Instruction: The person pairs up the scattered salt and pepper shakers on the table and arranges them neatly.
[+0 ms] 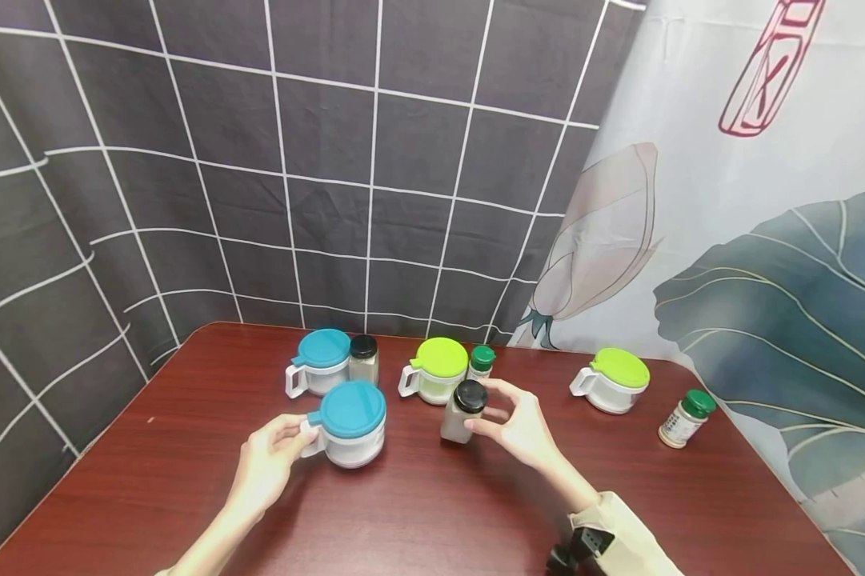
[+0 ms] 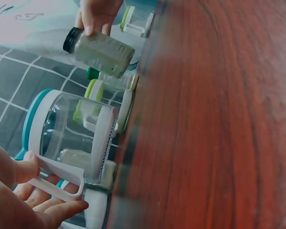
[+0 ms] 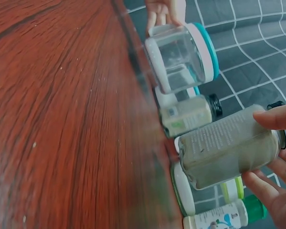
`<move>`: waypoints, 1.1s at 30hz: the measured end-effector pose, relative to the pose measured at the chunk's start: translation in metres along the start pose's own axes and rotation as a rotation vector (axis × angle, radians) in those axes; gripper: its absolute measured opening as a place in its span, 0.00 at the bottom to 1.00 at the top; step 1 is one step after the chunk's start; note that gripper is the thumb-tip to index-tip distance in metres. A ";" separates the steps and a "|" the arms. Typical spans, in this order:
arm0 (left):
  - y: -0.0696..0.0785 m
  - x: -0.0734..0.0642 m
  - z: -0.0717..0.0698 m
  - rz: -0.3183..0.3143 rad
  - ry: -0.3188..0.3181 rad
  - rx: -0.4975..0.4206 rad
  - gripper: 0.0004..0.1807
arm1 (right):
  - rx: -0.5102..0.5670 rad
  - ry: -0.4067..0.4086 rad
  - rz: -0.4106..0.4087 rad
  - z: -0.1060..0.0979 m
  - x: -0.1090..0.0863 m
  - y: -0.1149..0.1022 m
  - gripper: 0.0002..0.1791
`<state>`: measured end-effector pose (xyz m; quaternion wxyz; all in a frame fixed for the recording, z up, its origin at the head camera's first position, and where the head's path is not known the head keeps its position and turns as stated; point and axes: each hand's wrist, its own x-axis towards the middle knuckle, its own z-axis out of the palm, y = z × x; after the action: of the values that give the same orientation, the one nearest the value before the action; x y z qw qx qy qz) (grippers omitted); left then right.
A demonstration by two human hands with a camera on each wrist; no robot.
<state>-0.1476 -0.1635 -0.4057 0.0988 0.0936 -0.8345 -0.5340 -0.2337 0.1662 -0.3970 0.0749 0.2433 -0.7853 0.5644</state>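
Note:
My left hand (image 1: 270, 460) grips the white handle of a clear seasoning jar with a blue lid (image 1: 353, 420). In the left wrist view the fingers wrap the handle, and the jar (image 2: 69, 129) is held upright above the table. My right hand (image 1: 518, 424) pinches a black-capped spice bottle (image 1: 457, 416) between thumb and fingers. Greyish powder fills part of that bottle (image 3: 224, 148), as the right wrist view shows. Behind the left hand's jar stand another blue-lidded jar (image 1: 322, 368) and a second black-capped bottle (image 1: 363, 364), side by side.
Behind the right hand are a green-lidded jar (image 1: 438, 372) and a green-capped shaker (image 1: 482, 362), partly covered. Farther right stand another green-lidded jar (image 1: 612, 382) and a green-capped shaker (image 1: 686, 420). A dark gridded cloth (image 1: 324, 208) hangs along the back edge of the red-brown table (image 1: 374, 528).

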 end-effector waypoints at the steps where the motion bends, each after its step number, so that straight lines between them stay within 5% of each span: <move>1: -0.001 0.000 0.000 0.000 0.000 0.001 0.15 | 0.005 -0.003 -0.004 0.001 0.001 0.000 0.29; 33: -0.002 0.000 -0.008 0.000 0.039 0.043 0.14 | 0.046 -0.044 0.014 0.034 0.020 -0.014 0.28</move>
<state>-0.1453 -0.1713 -0.4043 0.1129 0.1062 -0.8435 -0.5142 -0.2389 0.1257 -0.3894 0.0481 0.2516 -0.7752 0.5775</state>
